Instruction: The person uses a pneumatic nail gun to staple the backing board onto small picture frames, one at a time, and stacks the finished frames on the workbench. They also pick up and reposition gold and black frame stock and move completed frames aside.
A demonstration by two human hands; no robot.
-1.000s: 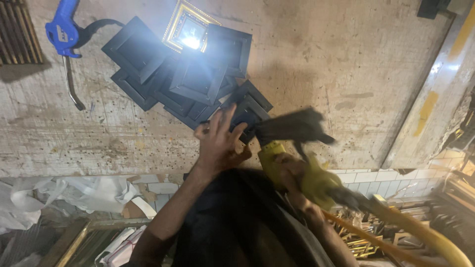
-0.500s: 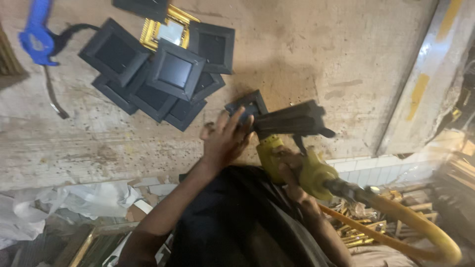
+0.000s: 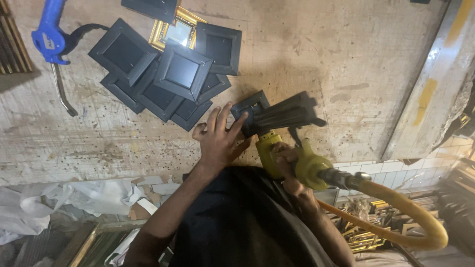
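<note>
Left hand (image 3: 220, 141) steadies small black frame (image 3: 250, 106); right hand (image 3: 289, 168) grips yellow nailer (image 3: 284, 138).

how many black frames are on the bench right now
About 9. One small black frame sits under the left hand, against the nail gun held by the right hand. Roughly eight lie in the overlapping pile, one cut by the top edge; more may be hidden.

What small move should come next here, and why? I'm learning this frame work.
Probably squeeze the trigger: the left hand pins the small black frame flat on the bench, and the right hand has the yellow air stapler already against it.
</note>
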